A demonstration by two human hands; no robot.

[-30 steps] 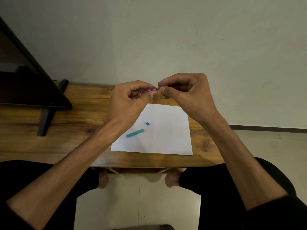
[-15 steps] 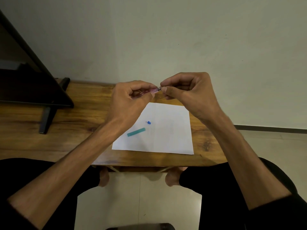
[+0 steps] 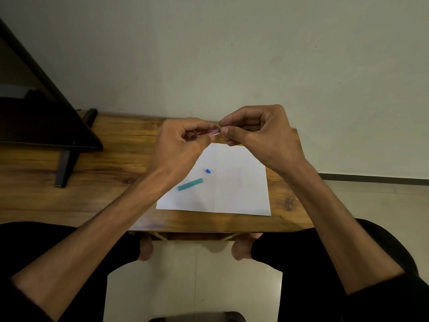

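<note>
My left hand (image 3: 180, 145) grips a thin pink translucent pen barrel (image 3: 209, 132) above the far edge of a white sheet of paper (image 3: 234, 184). My right hand (image 3: 260, 133) pinches the barrel's right tip between thumb and forefinger; the tip itself is hidden by the fingers. On the paper lie a teal pen cap (image 3: 190, 184) and a tiny blue plug (image 3: 208, 171), both below my left hand.
The paper lies on a wooden table (image 3: 111, 173) set against a pale wall. A black monitor (image 3: 34, 117) on a stand occupies the table's left end. My knees and feet show below the table's near edge, over a tiled floor.
Both hands stay joined at the pen barrel and have barely shifted. The cap and the plug lie where they were.
</note>
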